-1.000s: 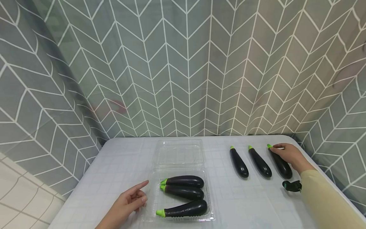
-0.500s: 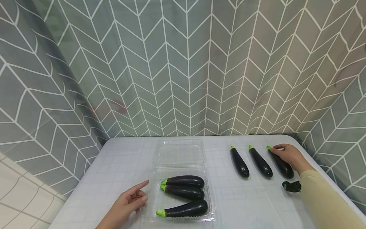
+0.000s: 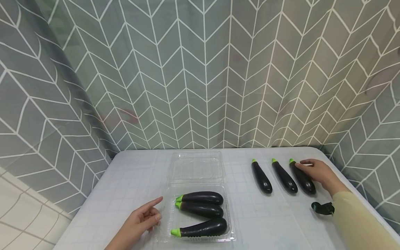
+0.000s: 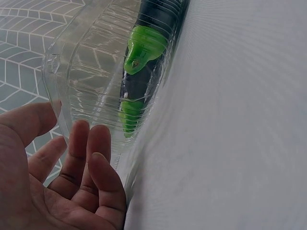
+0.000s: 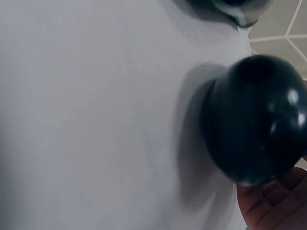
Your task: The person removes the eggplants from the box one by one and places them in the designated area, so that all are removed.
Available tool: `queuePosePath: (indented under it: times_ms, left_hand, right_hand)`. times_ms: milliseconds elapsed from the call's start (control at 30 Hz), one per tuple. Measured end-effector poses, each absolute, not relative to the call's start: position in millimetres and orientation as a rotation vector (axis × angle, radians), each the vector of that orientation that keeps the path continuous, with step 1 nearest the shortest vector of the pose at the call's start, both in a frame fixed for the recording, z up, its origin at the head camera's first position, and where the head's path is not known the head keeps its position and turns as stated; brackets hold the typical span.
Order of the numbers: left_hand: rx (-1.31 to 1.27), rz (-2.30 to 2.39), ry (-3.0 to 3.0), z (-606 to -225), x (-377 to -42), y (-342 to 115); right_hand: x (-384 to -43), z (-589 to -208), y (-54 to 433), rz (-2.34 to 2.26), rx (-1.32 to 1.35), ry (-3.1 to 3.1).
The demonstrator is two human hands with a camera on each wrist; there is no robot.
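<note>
In the head view, three dark eggplants lie in a row on the right of the table: the left one (image 3: 261, 177), the middle one (image 3: 285, 177) and the rightmost one (image 3: 303, 177). My right hand (image 3: 317, 171) is at the right side of the rightmost eggplant, its fingertips by the upper end; the right wrist view shows fingers (image 5: 276, 201) against that eggplant's rounded body (image 5: 259, 120). My left hand (image 3: 140, 221) lies beside the clear plastic container (image 3: 170, 222), index finger extended and the others loosely bent. Up close, its fingertips are at the container's rim (image 4: 57, 91).
Inside the container are three more eggplants (image 3: 203, 228) with green stem ends pointing left. Its hinged lid (image 3: 196, 166) lies back, away from me. The white-covered table (image 3: 137, 173) meets a grey patterned curtain (image 3: 203, 86) behind. A black device (image 3: 323, 208) sits at my right sleeve.
The rightmost eggplant has shifted slightly left, towards the middle one. My right hand has drawn a little to the right off its top. My left hand and the container have stayed put.
</note>
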State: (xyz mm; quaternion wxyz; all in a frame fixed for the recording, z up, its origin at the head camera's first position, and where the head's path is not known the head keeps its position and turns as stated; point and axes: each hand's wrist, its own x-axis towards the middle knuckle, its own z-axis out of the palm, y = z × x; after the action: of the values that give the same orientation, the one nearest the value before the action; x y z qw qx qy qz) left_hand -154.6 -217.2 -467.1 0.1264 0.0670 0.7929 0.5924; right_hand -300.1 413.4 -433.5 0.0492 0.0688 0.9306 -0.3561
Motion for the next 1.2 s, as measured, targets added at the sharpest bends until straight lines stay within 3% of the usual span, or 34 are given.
queuePosePath:
  times_ms: [1000, 1200]
  left_hand:
    - [0.178, 1.717, 2.317, -468, -156, -216]
    - [0.173, 1.716, 2.312, -467, -155, -216]
  right_hand:
    - [-293, -434, 415, -1.031, 0.187, 2.886]
    - [-286, -420, 416, -1.089, 0.175, 2.889]
